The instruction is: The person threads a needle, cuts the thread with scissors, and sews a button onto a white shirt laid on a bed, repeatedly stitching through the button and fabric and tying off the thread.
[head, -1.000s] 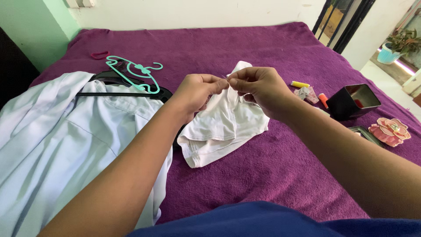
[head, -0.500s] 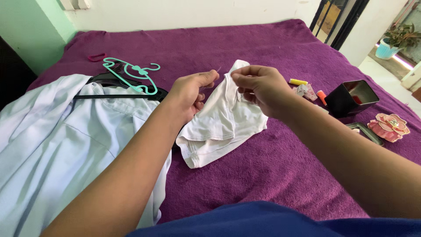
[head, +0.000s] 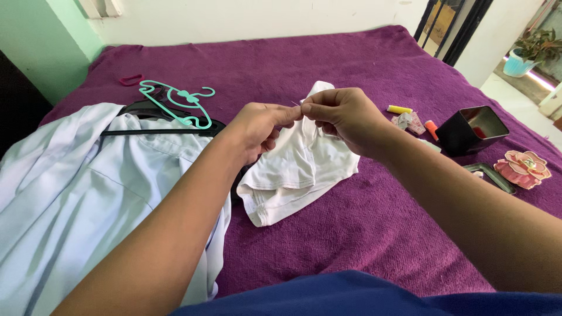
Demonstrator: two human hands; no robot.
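Both hands have come back together since half a second ago, when the left hand [head: 257,126] was drawn a little away from the white garment [head: 298,169] with a thin needle-like sliver showing beyond its fingertips; the fingertips of the two hands now nearly touch again above the cloth. From the head view, the only one given, the left hand has thumb and forefinger pressed together on what looks like a fine needle [head: 294,103], too small to be sure of, and any thread cannot be made out. The right hand [head: 345,117] pinches a raised fold at the garment's upper edge, lifting it off the purple bedspread [head: 363,234] while the rest of the cloth lies slack below and between the wrists. The garment looks light, soft and limp, so I judge it will sag and slide unless held close to the worked spot, which is where the right fingers grip it; the needle, being thin, stiff and slippery, wants a firm pinch near its back end. To the left lie a pale blue shirt [head: 88,193] on a black hanger [head: 170,126] with a teal hanger [head: 175,99] on top; to the right, well apart, stand a black box [head: 471,131], a yellow spool [head: 399,109] and a pink flower-shaped piece [head: 522,168].
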